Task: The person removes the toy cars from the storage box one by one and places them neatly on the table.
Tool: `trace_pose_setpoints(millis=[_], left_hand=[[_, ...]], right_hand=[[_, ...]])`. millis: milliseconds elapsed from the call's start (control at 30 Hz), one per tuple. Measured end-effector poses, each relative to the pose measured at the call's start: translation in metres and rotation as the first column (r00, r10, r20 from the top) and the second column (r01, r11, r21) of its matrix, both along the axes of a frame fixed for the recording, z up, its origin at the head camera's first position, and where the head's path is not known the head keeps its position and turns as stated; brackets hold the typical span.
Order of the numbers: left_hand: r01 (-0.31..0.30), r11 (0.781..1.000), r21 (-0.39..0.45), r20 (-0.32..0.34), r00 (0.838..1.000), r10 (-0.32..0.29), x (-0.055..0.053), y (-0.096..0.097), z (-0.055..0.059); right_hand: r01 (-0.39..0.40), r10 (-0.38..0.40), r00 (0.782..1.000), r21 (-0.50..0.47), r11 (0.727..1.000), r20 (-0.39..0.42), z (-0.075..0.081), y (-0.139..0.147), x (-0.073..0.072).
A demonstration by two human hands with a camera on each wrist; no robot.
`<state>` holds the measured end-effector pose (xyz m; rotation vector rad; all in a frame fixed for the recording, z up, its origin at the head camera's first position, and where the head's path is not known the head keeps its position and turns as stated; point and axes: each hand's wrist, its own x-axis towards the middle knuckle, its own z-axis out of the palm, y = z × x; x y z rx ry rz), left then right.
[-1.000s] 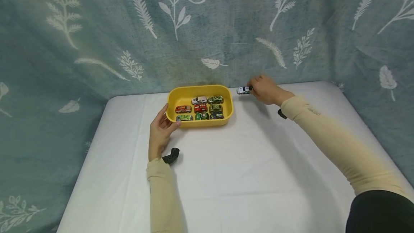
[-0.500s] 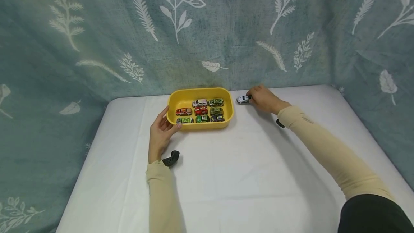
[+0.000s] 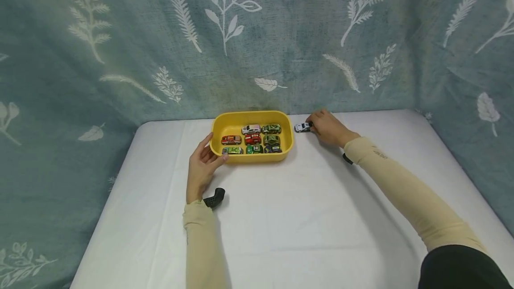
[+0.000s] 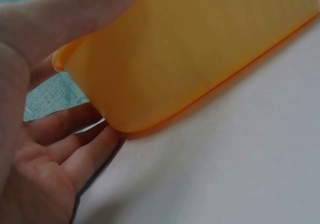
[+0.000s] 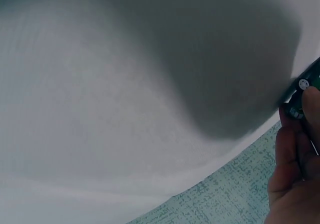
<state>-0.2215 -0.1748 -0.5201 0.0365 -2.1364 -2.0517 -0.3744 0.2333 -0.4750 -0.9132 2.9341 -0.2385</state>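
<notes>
In the head view my left hand [image 3: 202,168] grips the near left corner of a yellow plastic bin [image 3: 250,158]. Its thumb lies on the rim, and the other fingers reach along the left end wall, as the left wrist view shows. Several toy cars lie in the bin, among them a red car [image 3: 252,139], an orange car [image 3: 231,140] and a white car [image 3: 251,129]. To the right of the bin, my right hand [image 3: 330,129] pinches the rear of a white-and-black toy car [image 3: 302,127] on the table. Only part of that car shows in the right wrist view.
A white cloth covers the table [image 3: 273,217]. Behind its far edge hangs a green-blue curtain [image 3: 297,75] with white leaf prints, close to the bin and right hand. A black wrist device [image 3: 214,197] sits at my left wrist.
My right hand has lowered the white-and-black toy car onto the table beside the bin and keeps hold of it. My left hand stays on the bin. The head view has shifted slightly.
</notes>
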Motion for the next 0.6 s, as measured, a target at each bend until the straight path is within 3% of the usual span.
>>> trace_pose_setpoints(millis=[333, 600], left_hand=[[0.000, 1.000, 0.011, -0.008, 1.000, 0.000, -0.0018, -0.0008, -0.0005], [0.009, 1.000, 0.010, -0.016, 1.000, -0.009, -0.0017, -0.0025, -0.0030]], right_hand=[[0.004, -0.005, 0.998, -0.010, 1.000, -0.062, -0.0068, -0.0006, -0.0007], [0.012, -0.011, 0.998, 0.028, 1.000, -0.060, -0.0071, -0.0023, 0.0026]])
